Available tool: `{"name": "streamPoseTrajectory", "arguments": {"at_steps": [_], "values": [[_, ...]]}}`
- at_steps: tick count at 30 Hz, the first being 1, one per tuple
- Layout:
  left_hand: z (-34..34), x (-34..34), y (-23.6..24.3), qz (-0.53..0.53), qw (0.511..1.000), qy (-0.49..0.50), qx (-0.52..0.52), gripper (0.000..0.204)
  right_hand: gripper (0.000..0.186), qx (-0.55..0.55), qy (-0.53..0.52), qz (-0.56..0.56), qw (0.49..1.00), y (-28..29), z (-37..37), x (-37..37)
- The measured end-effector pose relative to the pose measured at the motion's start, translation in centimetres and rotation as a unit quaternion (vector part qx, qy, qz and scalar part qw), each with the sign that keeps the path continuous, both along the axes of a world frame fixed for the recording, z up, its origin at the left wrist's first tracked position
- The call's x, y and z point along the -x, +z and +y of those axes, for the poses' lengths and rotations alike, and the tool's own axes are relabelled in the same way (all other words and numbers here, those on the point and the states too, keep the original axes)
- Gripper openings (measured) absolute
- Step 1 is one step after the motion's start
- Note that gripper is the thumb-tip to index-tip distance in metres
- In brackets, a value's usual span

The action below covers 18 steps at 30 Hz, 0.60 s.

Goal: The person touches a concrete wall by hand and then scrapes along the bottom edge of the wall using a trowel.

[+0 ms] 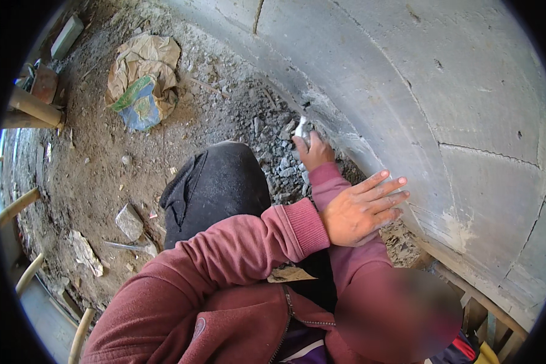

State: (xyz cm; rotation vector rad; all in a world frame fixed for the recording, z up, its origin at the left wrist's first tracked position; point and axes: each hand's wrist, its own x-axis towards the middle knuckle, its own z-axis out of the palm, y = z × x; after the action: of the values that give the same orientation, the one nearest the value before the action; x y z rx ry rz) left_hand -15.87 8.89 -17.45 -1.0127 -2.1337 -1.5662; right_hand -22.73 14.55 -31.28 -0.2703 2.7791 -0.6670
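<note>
My left hand (361, 209) lies with its fingers outstretched, crossed over my right arm beside the lower part of the grey block wall (473, 97). Farther forward, my right hand (312, 148) is down at the wall's base, its thumb and fingers closed on a small white object (302, 126) that I cannot make out clearly. Broken grey rubble (285, 167) lies around that hand along the foot of the wall. My dark-trousered knee (212, 188) is bent just left of the rubble.
Crumpled paper sacks (142, 85) lie on the dirt floor (85, 188) at upper left. A pale stone chunk (129, 222) and a metal tool (139, 246) lie left of my knee. Wooden poles (24, 200) stand along the left edge. A timber piece (491, 315) runs at lower right.
</note>
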Motion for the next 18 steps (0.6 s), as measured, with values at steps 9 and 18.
{"name": "streamPoseTrajectory", "arguments": {"at_steps": [9, 18], "values": [[-0.3, 0.1, 0.1, 0.009, 1.0, 0.005, -0.011, 0.04, 0.047, -0.106, 0.026, 0.018, 0.994, 1.0, 1.1, -0.2], [0.2, 0.0, 0.2, 0.005, 1.0, 0.007, -0.014, 0.037, 0.045, -0.061, 0.024, 0.035, 0.997, 1.2, 1.0, -0.4]]}}
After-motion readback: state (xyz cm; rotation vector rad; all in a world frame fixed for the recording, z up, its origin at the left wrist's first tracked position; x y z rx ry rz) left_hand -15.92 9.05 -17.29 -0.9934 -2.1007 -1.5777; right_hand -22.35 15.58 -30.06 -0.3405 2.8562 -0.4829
